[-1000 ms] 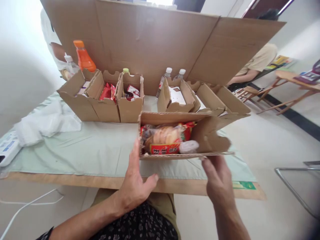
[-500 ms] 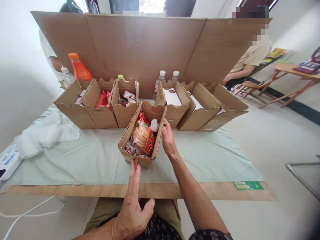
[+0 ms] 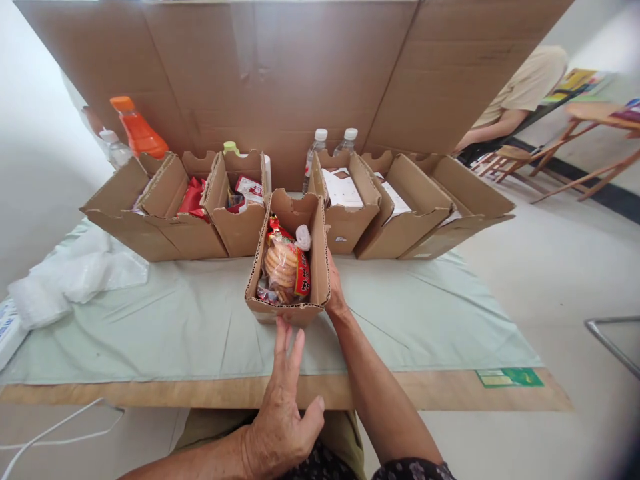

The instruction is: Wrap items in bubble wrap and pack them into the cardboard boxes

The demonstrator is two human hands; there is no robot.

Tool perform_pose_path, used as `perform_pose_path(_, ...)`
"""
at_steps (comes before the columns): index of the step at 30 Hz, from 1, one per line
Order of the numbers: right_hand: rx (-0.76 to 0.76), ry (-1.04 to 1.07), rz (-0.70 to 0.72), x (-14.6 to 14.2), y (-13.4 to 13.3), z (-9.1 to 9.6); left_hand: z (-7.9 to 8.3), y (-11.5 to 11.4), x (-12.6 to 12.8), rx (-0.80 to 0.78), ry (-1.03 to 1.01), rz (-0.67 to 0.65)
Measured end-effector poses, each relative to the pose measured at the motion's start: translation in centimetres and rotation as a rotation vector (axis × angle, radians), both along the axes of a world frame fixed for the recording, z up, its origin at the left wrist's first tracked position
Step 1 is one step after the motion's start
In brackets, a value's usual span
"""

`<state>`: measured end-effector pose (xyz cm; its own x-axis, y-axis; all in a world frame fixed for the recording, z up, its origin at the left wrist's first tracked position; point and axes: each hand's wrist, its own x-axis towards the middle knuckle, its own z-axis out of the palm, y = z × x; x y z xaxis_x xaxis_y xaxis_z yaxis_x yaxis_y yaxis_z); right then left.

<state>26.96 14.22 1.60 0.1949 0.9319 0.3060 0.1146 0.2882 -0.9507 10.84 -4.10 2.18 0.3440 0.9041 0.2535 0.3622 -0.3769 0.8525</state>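
A small open cardboard box point(image 3: 289, 313) stands on the green cloth point(image 3: 150, 320), its far end reaching into the gap in the row of boxes. It holds a packet of round biscuits point(image 3: 284, 267) and other wrapped snacks. My left hand point(image 3: 283, 407) is open, fingers stretched forward, fingertips touching the box's near end. My right hand point(image 3: 334, 283) lies against the box's right side wall, its fingers mostly hidden behind the wall.
Similar boxes stand in a row behind: several with red packets at left point(image 3: 200, 220), others with white cards at right point(image 3: 370, 213). An orange bottle point(image 3: 137, 130), water bottles point(image 3: 315, 150), a tall cardboard screen point(image 3: 300, 73). White bag point(image 3: 75, 273) at left. A seated person point(image 3: 520, 100) at far right.
The box was turned from lying crosswise to pointing away from me, then slid forward between the two groups of boxes. My right hand moved from its near edge to its right wall.
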Motion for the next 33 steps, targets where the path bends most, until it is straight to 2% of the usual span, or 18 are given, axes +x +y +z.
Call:
perform_pose_path(3,-0.015,0.058,-0.074,0.1,-0.1,-0.9,0.1,1.4,0.9,-0.004,-0.003,-0.001)
perform_pose_path(5,-0.042,0.095,-0.148,0.1,-0.2,-1.5,0.0,3.2,1.6,0.004,-0.014,0.017)
perform_pose_path(10,-0.105,0.173,-0.32,0.7,0.4,-2.7,-0.9,10.6,3.8,0.029,-0.077,0.041)
perform_pose_path(14,-0.131,0.206,-0.377,1.1,0.9,-3.0,-1.4,16.6,5.2,0.002,-0.072,0.008)
perform_pose_path(16,-0.142,0.216,-0.381,1.1,1.0,-3.0,-1.5,18.5,5.4,-0.01,-0.055,0.007)
perform_pose_path(18,-0.15,0.219,-0.381,0.9,1.0,-3.0,-1.8,19.4,5.2,-0.028,-0.042,0.021)
perform_pose_path(21,-0.159,0.208,-0.38,0.9,1.0,-3.0,-2.3,18.9,4.3,-0.082,0.028,-0.018)
perform_pose_path(24,-0.161,0.183,-0.374,1.1,1.0,-3.0,-2.7,16.9,2.4,-0.113,0.149,-0.176)
perform_pose_path(27,-0.151,0.14,-0.334,0.9,0.5,-2.7,-2.8,14.1,-0.9,-0.091,0.204,-0.349)
perform_pose_path(29,-0.142,0.105,-0.279,0.1,-0.2,-2.2,-3.1,12.0,-3.7,-0.059,0.228,-0.415)
perform_pose_path(31,-0.134,0.074,-0.211,-1.2,-0.8,-1.0,-3.6,9.9,-6.6,-0.033,0.215,-0.374)
perform_pose_path(33,-0.107,0.025,-0.109,-3.0,-0.8,0.9,-4.3,8.1,-9.1,0.0,0.14,-0.274)
